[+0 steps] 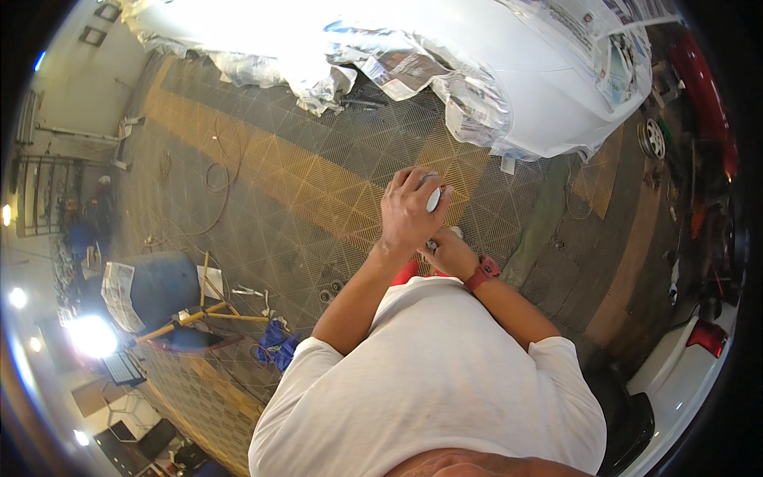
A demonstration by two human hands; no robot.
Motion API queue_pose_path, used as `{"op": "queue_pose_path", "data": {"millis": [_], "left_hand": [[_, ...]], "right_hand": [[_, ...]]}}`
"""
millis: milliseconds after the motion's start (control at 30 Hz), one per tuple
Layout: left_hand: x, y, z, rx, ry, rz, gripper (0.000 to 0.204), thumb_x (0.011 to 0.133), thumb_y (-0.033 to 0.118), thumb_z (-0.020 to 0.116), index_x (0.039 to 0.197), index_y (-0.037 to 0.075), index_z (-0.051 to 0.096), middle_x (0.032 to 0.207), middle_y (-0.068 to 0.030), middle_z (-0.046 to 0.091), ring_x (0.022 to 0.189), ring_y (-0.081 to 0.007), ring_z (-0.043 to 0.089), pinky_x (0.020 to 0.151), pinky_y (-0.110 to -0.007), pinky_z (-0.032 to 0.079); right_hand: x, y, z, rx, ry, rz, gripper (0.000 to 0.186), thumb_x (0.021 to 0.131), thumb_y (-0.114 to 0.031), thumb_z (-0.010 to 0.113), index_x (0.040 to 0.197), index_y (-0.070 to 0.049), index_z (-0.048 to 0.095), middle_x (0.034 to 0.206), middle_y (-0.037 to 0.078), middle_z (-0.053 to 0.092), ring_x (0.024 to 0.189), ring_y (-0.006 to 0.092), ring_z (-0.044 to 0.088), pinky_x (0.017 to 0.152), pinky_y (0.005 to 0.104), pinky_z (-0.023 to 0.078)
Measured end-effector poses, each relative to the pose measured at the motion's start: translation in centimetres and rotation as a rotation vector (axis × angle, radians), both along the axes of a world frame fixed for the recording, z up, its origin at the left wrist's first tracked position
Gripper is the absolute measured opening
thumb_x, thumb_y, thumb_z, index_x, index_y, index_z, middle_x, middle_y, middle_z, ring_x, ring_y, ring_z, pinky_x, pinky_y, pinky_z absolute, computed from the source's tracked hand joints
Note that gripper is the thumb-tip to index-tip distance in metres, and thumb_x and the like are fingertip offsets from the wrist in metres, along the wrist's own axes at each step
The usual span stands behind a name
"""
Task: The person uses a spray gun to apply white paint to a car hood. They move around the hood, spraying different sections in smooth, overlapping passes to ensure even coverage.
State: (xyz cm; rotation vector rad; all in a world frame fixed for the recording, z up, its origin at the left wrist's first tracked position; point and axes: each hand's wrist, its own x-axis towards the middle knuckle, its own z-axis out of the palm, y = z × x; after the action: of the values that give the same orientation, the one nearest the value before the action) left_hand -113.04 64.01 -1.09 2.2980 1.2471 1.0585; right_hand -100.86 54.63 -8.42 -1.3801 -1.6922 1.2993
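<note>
Hands: left hand gripped a small grey-white object at frame centre; right hand closed beneath it, touching.
Car: white, upper right, already masked with newspaper.
Progress: masking seemed done; handwork unfinished.

Open grid floor lies left of my hands — the paper-masked white car blocks far, a blue drum near-left.
</note>
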Motion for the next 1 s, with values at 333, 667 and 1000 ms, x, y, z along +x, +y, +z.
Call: {"op": "queue_pose_path", "data": {"millis": [333,667,1000], "left_hand": [[-12.9,-2.2,2.3,-0.950,-0.509,-0.259,0.048,0.102,0.052,0.059,0.118,0.010,0.076,0.110,-0.0122,0.074,0.102,-0.0228,0.069,0.089,-0.036,0.053],[-14.7,-6.6,6.1,-0.635,-0.239,-0.231,0.038,0.099,0.040,0.066,0.116,0.007,0.074,0.119,-0.0133,0.072,0.115,-0.0287,0.067,0.098,-0.042,0.051],[-7.7,-10.6,3.7,0.072,0.197,-0.039,0.024,0.089,0.031,0.077,0.103,0.012,0.077,0.120,-0.0101,0.069,0.118,-0.0341,0.062,0.097,-0.048,0.052]], "right_hand": [[-8.9,-4.8,1.8,0.075,-0.032,0.006,0.039,0.102,-0.033,0.063,0.129,-0.004,0.062,0.098,0.023,0.071,0.085,0.0418,0.068,0.075,0.0480,0.053],[-10.2,-7.0,2.1,0.121,-0.057,0.070,0.042,0.101,-0.038,0.064,0.129,-0.006,0.063,0.101,0.022,0.072,0.089,0.0418,0.069,0.077,0.0482,0.054],[-6.3,-8.4,1.5,0.195,-0.001,0.067,0.044,0.094,-0.041,0.071,0.116,-0.003,0.065,0.102,0.021,0.069,0.090,0.0433,0.066,0.076,0.0513,0.051]]}}
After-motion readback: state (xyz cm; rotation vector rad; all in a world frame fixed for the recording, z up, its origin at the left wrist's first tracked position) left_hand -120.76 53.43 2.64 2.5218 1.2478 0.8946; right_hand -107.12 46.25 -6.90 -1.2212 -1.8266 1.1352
